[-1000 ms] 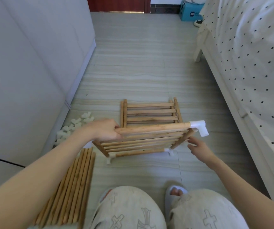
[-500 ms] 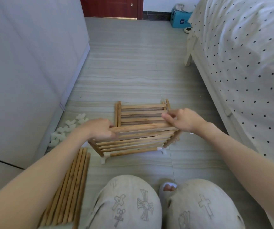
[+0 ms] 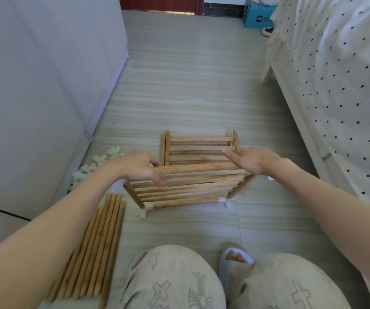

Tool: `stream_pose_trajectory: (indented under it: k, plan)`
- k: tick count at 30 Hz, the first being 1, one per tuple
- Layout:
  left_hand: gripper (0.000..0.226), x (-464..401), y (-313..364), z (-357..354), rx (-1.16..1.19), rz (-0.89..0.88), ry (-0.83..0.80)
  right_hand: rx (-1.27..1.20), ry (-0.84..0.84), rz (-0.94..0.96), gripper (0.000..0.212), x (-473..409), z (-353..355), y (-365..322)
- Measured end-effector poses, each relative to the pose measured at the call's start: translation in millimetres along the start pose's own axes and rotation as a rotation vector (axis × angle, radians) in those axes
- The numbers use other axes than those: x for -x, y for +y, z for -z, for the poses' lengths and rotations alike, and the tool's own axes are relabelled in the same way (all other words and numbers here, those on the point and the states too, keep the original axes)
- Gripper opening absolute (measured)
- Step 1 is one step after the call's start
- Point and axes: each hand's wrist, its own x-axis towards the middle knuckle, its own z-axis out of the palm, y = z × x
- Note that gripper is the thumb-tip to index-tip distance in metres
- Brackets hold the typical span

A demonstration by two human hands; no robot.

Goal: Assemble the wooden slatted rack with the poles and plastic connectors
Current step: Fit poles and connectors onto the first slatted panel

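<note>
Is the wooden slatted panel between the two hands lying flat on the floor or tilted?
Tilted. The wooden slatted panel has its near edge down on white plastic connectors, its far edge raised by both hands.

Two slatted panels: one held panel (image 3: 186, 186) and one flat panel (image 3: 199, 148) on the floor. Loose poles (image 3: 92, 253) number roughly nine, overlapping. White connectors (image 3: 97, 163) number perhaps ten; blur hides some.

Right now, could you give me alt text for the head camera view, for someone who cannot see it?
A person's left hand and right hand grip opposite ends of a wooden slatted shelf tilted above a tiled floor. Another slatted panel lies flat behind; loose poles and white plastic connectors lie left.
</note>
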Motion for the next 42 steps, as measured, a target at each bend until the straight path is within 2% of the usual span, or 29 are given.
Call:
stream_pose_trajectory:
  k: [4, 10, 13, 16, 21, 24, 27, 30, 32, 33, 35, 37, 42]
  plan:
    - [0.033, -4, 1, -2, -0.032, -0.018, 0.071, 0.028, 0.024, 0.019, 0.077, -5, 1, 0]
    - [0.037, 0, 5, -5, -0.124, 0.006, 0.134, 0.083, 0.083, 0.016, 0.085, -3, -3, 1]
    - [0.029, 9, 10, -10, -0.202, -0.023, 0.153, 0.081, 0.122, 0.002, 0.078, 7, -6, 0]
    - [0.018, 19, 12, -14, -0.335, -0.072, 0.19, 0.022, 0.281, -0.025, 0.06, 22, -11, 2]
    - [0.014, 31, 14, -24, -0.438, -0.117, 0.32, -0.153, 0.757, -0.071, 0.034, 53, -25, 6]
    - [0.018, 42, 11, -20, -0.361, -0.089, 0.375, -0.222, 0.948, -0.127, 0.026, 73, -29, 7]
    - [0.014, 57, 9, -15, -0.133, -0.076, 0.434, -0.298, 0.833, -0.238, 0.031, 81, -30, 14]
    - [0.018, 72, 2, -13, 0.263, -0.146, 0.534, -0.402, 0.701, -0.212, 0.055, 79, -22, 21]
    - [0.016, 86, 5, -11, 0.488, -0.221, 0.583, -0.43, 0.758, -0.144, 0.061, 77, -7, 24]
    - [0.025, 91, 8, -9, 0.579, -0.252, 0.588, -0.421, 0.832, -0.121, 0.059, 76, 3, 25]
    - [0.034, 98, 13, -9, 0.661, -0.291, 0.59, -0.352, 0.987, -0.112, 0.048, 79, 27, 27]
    - [0.033, 102, 14, -11, 0.698, -0.29, 0.608, -0.291, 1.04, -0.089, 0.035, 82, 50, 28]
    - [0.032, 97, -5, -30, 0.775, -0.196, 0.607, -0.191, 0.921, 0.015, 0.03, 87, 58, 27]
